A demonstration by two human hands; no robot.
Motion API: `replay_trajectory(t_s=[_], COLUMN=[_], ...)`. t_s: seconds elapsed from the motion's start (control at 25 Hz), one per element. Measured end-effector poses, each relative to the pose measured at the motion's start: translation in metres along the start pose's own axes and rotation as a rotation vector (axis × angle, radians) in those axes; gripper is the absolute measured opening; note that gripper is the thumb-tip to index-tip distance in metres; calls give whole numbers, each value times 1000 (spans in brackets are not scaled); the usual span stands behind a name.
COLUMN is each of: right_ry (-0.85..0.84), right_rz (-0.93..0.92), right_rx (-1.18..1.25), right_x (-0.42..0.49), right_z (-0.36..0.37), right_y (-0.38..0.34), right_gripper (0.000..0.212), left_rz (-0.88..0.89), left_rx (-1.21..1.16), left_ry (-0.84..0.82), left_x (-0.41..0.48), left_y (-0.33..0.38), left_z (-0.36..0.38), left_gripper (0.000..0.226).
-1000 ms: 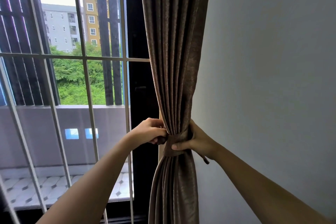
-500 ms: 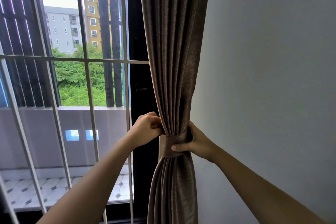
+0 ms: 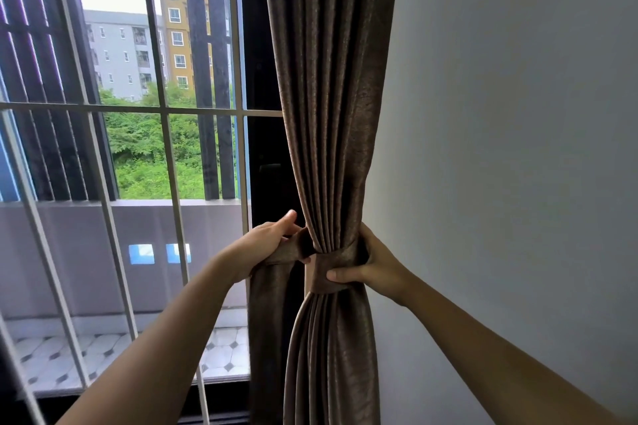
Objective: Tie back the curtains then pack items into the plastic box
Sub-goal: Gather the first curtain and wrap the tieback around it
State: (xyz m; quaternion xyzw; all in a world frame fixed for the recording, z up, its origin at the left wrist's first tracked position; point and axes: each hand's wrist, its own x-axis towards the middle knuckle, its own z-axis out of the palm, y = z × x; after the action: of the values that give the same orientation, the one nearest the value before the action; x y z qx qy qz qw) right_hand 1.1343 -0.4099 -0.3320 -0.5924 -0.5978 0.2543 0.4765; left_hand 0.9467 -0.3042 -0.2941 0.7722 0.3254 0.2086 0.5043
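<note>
A brown curtain (image 3: pixel 331 97) hangs gathered beside the white wall, cinched at waist height by a matching brown tie-back band (image 3: pixel 322 281). My right hand (image 3: pixel 374 264) grips the band and the bunched folds from the right, thumb across the front. My left hand (image 3: pixel 266 245) holds the band's loose end on the left of the curtain, index finger stretched upward. A strip of the same fabric (image 3: pixel 272 321) hangs down below my left hand. No plastic box is in view.
A window with white metal bars (image 3: pixel 165 155) fills the left side, with a dark frame (image 3: pixel 262 148) next to the curtain. A plain white wall (image 3: pixel 500 148) runs along the right. Outside are a tiled balcony floor, trees and buildings.
My left hand has pulled a strip of the tie-back fabric out to the left, and its index finger has straightened. My right hand keeps its grip on the band.
</note>
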Motion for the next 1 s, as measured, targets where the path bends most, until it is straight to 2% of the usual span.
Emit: replay_trajectory(t_s=[0.12, 0.24, 0.36, 0.48, 0.6, 0.72, 0.8, 0.88, 1.0], right_ry=[3, 8, 11, 13, 44, 113, 107, 87, 60], right_rz=[-5, -5, -13, -17, -19, 16, 15, -4, -26], right_rx=[-6, -22, -50, -49, -26, -47, -64, -85, -80], right_x=[-1, -2, -3, -3, -9, -16, -17, -17, -10], right_z=[-2, -3, -4, -5, 1, 8, 5, -2, -9], right_y=[2, 4, 6, 9, 12, 15, 15, 12, 9], right_gripper=[90, 94, 93, 88, 81, 66, 61, 70, 83], left_rz=[28, 38, 196, 420, 418, 336, 352, 360, 377], left_rx=[5, -29, 101, 332, 515, 643, 518, 388, 474], left_ry=[-47, 9, 80, 296, 440, 368, 296, 224, 166], left_x=[9, 22, 34, 36, 34, 39, 41, 42, 43], left_y=[-6, -12, -9, -2, -7, -18, -19, -16, -15], left_z=[6, 2, 1, 10, 16, 25, 23, 9, -7], left_gripper=[31, 27, 27, 15, 15, 19, 9, 20, 32])
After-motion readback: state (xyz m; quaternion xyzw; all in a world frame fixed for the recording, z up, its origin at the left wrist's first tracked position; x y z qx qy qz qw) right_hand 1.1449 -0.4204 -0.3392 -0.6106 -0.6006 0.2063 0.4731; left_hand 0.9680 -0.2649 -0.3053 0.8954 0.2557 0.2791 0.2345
